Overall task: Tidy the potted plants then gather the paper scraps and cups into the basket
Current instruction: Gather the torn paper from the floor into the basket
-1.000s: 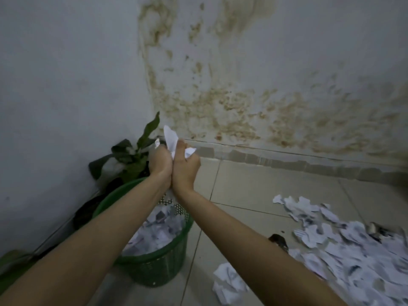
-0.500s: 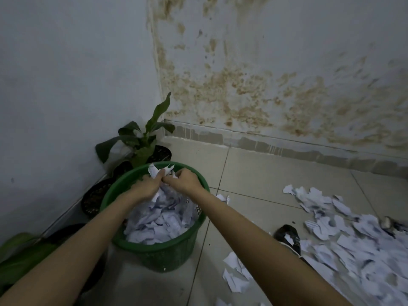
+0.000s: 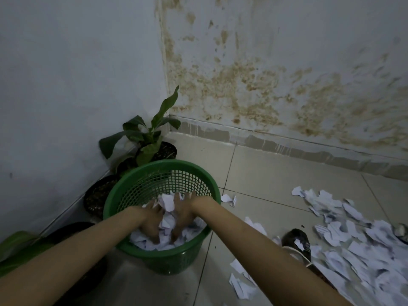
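Note:
A green mesh basket stands on the tiled floor near the corner, partly filled with white paper scraps. Both my hands are down inside it. My left hand and my right hand point their fingers downward and press a bunch of scraps between them into the pile. More torn paper lies scattered over the floor on the right. A leafy potted plant stands in the corner behind the basket. No cups are visible.
Two more dark pots line the left wall: one beside the basket, another nearer me with a green leaf. A black shoe sits among the scraps on the right. A few loose scraps lie by the basket.
My hands, holding a wad of paper between them above the basket, came down into it and now push the paper onto the pile. The view tilted downward.

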### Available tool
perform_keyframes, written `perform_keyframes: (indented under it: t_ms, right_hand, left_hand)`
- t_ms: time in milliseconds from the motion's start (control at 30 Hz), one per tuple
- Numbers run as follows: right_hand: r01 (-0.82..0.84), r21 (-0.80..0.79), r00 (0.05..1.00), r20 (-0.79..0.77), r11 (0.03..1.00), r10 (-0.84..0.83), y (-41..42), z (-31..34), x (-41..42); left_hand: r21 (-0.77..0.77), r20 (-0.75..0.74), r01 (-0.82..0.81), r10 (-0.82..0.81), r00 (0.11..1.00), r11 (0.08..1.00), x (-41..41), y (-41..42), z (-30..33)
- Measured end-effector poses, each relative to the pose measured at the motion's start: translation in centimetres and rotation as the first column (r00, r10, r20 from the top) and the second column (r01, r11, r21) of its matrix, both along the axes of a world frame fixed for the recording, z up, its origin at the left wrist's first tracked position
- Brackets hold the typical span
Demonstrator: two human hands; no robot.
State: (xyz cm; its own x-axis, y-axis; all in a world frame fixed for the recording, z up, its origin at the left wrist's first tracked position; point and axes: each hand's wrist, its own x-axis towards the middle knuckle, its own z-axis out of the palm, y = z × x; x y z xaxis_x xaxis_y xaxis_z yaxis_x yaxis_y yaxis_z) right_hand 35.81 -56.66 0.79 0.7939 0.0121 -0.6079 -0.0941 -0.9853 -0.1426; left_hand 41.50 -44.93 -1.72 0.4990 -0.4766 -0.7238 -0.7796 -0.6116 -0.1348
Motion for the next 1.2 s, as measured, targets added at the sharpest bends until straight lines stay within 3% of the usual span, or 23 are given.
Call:
perform_keyframes:
  t_ms: [167,300,400,533,733,833,1000,1200]
  right_hand:
    - [-0.004,-0.012,0.998,0.057,1.0,0.005,0.8,0.5,1.0]
    - [-0.067,-0.102,0.997,0.018,0.992,0.07,2.0,-2.2,-0.5]
    - [-0.025,-0.059,0.999,-0.049,0.998,0.022,1.7,-3.1,-1.0]
    - [0.075,0.005,0.997,-0.014,0.997,-0.075,0.6,0.1,-0.3]
    - [-0.037,0.085,0.998,0.046,0.996,0.033,-1.0,7.4,-2.9]
    - [0.018,0.114,0.988,0.149,0.993,-0.035,-3.3,10.0,-5.3]
    - [0.189,-0.017,0.967,0.179,0.982,-0.183,-10.0,12.9,-10.4]
    - [0.469,-0.081,0.882,0.094,0.879,-0.462,-18.9,10.3,-20.0]
  left_hand:
    - [-0.001,-0.067,-0.08,0.08,0.995,0.997,0.8,-1.1,1.5]
    - [0.03,-0.074,-0.191,0.192,0.979,0.981,2.3,-0.4,2.2]
    - [0.043,-0.06,-0.165,0.168,0.984,0.985,1.1,0.1,0.5]
    - [0.045,-0.071,-0.176,0.178,0.981,0.983,-0.1,-0.2,1.2]
    - [-0.094,-0.048,-0.186,0.183,0.982,0.978,-1.2,-3.3,8.1]
    - [-0.213,0.1,-0.103,0.126,0.987,0.972,-3.1,-6.3,10.6]
    - [-0.288,0.109,-0.011,0.044,0.993,0.958,-7.3,-13.4,12.0]
    - [-0.245,0.091,0.156,-0.138,0.986,0.957,-14.3,-22.5,10.4]
